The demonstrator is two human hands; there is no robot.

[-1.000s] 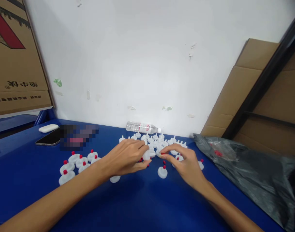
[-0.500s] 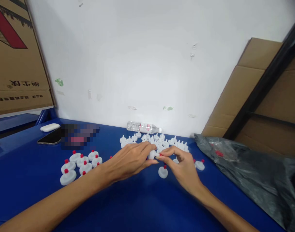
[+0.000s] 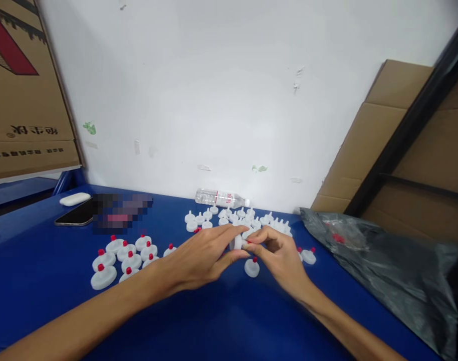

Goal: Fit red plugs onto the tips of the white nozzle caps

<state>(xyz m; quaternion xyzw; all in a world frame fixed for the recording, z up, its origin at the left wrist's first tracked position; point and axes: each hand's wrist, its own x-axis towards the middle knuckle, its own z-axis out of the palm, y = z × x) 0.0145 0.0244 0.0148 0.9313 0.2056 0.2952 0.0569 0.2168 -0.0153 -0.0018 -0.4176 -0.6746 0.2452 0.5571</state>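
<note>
My left hand grips a white round nozzle cap by its wide base, tilted so that its spout points right. The thumb and forefinger of my right hand pinch a small red tip at the spout's end, mostly hidden by the fingers. Just below the hands stands a white cap with a red tip. Behind them are several white caps without red tips. To the left, several red-tipped caps stand in a group, some partly covered by my left forearm.
A clear plastic bottle lies against the wall. On the blue table's left are a phone and a white oval object. A dark plastic bag, with a clear bag of red pieces on it, covers the right side. Cardboard leans there.
My left hand has turned slightly and the cap in it shows more of its base. My right fingers stay at the spout's end. The whole view has shifted a little.
</note>
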